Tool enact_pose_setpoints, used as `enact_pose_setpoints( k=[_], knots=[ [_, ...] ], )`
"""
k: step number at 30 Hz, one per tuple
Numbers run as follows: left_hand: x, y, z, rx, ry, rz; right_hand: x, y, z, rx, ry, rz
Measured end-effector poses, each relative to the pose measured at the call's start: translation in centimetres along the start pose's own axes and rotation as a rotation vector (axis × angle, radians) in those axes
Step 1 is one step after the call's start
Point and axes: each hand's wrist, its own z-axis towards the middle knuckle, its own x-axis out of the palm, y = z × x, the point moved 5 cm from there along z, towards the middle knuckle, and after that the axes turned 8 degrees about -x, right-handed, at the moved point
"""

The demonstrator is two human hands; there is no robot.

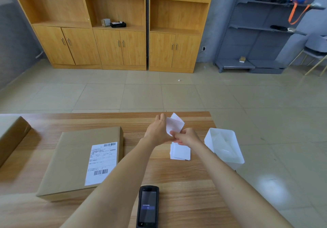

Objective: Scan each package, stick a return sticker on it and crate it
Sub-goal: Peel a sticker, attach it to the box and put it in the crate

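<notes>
White paper return sticker (175, 123) is up over the far right part of the wooden worktop (177, 174). My left hand (158, 130) grips its left edge and my right hand (187, 136) pinches its lower corner. A stack of white stickers (180, 152) lies just under my right hand. A flat brown cardboard package (70, 158) with a white barcode label (102, 162) lies to the left. A black handheld scanner (148, 206) lies near me. A translucent white plastic bin (224, 144) is at the right edge.

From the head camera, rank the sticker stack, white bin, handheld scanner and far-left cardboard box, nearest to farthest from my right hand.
1. Sticker stack, just under the right hand.
2. White bin, to its right.
3. Handheld scanner, at the near table edge.
4. Cardboard box, far left.
</notes>
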Motion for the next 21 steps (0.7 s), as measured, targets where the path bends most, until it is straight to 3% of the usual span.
enact_pose_setpoints(
  k=[4,9,14,21],
  knots=[
    [-0.55,0.14,-0.07,0.037,-0.071,0.133,0.25,0.48,-0.08,0.002,0.044,0.086],
    [-0.86,-0.11,-0.08,0.076,-0.110,0.135,0.62,0.81,-0.17,0.009,0.075,0.171],
    [-0.82,-0.14,-0.10,0.073,-0.080,0.216,0.73,0.92,-0.07,0.068,0.044,0.233],
    [-0.92,-0.30,-0.48,0.108,-0.101,0.283,-0.11,0.85,-0.22,-0.031,-0.034,0.269]
  ],
)
